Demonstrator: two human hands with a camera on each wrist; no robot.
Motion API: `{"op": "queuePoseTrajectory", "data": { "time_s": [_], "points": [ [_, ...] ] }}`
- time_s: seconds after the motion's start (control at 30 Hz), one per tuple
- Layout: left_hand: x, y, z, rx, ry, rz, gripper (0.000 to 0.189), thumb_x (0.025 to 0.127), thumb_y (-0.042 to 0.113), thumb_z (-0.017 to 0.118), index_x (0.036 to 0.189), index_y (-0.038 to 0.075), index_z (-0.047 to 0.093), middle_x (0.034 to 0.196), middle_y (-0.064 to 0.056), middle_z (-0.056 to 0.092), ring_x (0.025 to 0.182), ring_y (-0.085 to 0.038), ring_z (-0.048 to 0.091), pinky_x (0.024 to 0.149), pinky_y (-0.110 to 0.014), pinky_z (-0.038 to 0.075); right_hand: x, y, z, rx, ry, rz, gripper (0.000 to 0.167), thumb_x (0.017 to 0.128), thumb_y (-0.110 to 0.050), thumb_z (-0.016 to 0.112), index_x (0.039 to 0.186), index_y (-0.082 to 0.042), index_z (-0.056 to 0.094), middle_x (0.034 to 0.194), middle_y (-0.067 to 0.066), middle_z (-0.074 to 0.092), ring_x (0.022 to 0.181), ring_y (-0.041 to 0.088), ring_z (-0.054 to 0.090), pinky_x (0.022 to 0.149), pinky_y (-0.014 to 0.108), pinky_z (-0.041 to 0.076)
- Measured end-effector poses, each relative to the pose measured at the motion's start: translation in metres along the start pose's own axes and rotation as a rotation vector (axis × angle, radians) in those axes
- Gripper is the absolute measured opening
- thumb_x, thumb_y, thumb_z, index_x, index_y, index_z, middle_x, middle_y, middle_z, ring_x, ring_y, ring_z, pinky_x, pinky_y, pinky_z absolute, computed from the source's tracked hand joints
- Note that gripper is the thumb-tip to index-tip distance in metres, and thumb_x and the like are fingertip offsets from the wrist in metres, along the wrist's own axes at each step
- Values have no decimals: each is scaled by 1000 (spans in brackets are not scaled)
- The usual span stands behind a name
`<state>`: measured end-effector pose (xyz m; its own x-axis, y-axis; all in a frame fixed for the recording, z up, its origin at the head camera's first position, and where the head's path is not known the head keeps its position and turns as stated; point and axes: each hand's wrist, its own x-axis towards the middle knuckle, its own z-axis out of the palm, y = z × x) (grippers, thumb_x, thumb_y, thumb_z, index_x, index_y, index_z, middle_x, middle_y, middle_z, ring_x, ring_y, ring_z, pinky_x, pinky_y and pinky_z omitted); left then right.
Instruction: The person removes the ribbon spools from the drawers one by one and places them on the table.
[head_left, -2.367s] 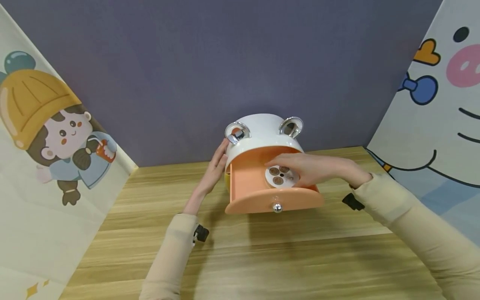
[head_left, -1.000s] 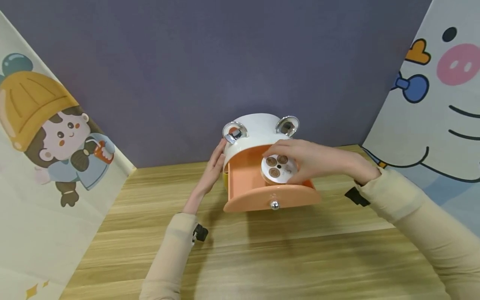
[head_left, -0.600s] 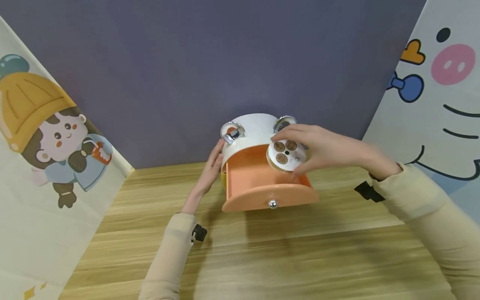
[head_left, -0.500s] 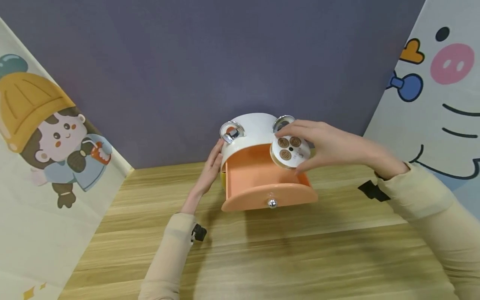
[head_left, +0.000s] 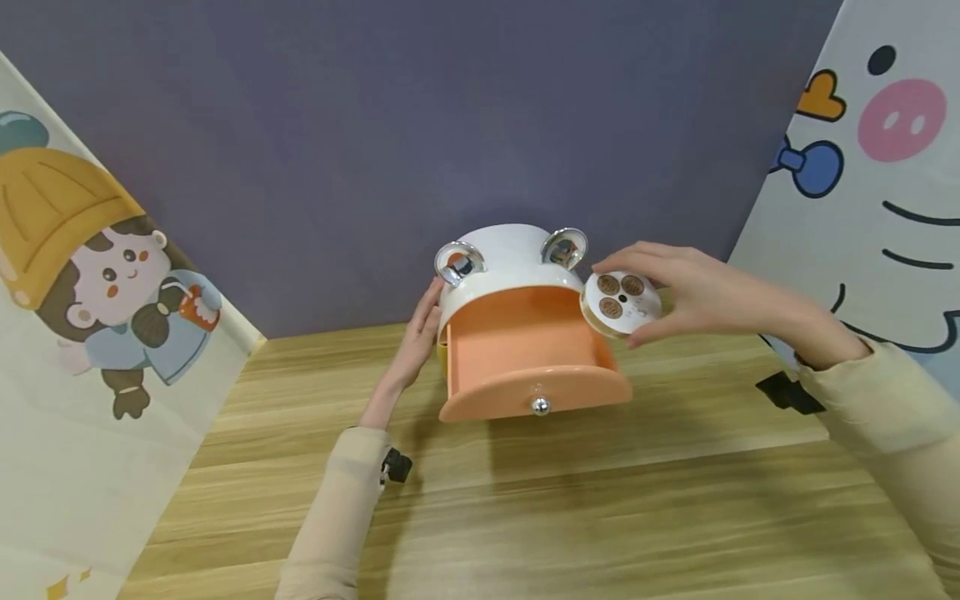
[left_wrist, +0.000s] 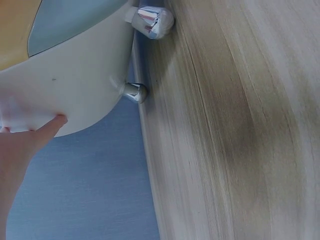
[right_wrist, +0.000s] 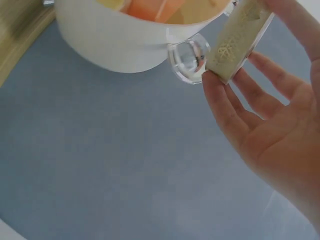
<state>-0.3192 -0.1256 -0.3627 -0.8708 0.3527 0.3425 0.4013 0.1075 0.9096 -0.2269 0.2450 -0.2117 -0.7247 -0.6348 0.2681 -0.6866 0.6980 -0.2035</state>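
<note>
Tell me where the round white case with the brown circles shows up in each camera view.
Head: round case right of centre, pinched in the right hand, beside the open orange drawer.
Left wrist: not in it.
Right wrist: top right, edge-on, between the fingers.
Shared landmark: the white box.

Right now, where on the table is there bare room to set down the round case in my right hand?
Bare wood lies in front of the open orange drawer and right of it, beneath the right hand holding the round case. It is crowded at the box's left, where the left hand rests.
</note>
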Motion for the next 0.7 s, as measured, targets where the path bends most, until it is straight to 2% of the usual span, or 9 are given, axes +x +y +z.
{"op": "queuePoseTrajectory", "data": {
  "time_s": [0.23,0.37,0.47,0.6,0.7],
  "points": [
    [-1,0,1,-24,-4,2,64,107,43,34,161,15,14,169,-9,-2,156,-33,4,127,-54,12,-20,12,5,18,-34,77,84,68,-41,90,140,-17,54,137,4,58,109,19,59,85,45,55],
    [0,-1,1,-22,-7,12,64,107,42,34,160,13,13,169,-10,-3,156,-32,3,127,-53,12,-31,21,12,19,-47,113,86,68,-45,89,141,-18,53,139,5,57,116,24,59,89,50,55],
    [1,-5,1,-27,-3,18,64,107,42,34,160,12,13,169,-10,-2,156,-33,3,127,-54,11,-39,29,19,-8,-37,98,85,67,-46,89,140,-17,54,136,6,58,112,22,61,82,44,57],
    [6,-21,-1,-26,14,23,63,107,44,33,160,16,15,170,-5,0,157,-29,4,128,-51,10,-47,40,32,-66,18,19,83,65,-41,91,136,-14,57,130,6,63,102,17,61,71,32,55],
    [9,-34,-3,-18,26,33,63,106,49,33,160,22,17,170,0,2,157,-25,5,128,-49,11,-51,46,42,-45,27,-1,81,65,-36,92,134,-14,58,129,4,64,103,14,58,72,28,54]
  ]
}}
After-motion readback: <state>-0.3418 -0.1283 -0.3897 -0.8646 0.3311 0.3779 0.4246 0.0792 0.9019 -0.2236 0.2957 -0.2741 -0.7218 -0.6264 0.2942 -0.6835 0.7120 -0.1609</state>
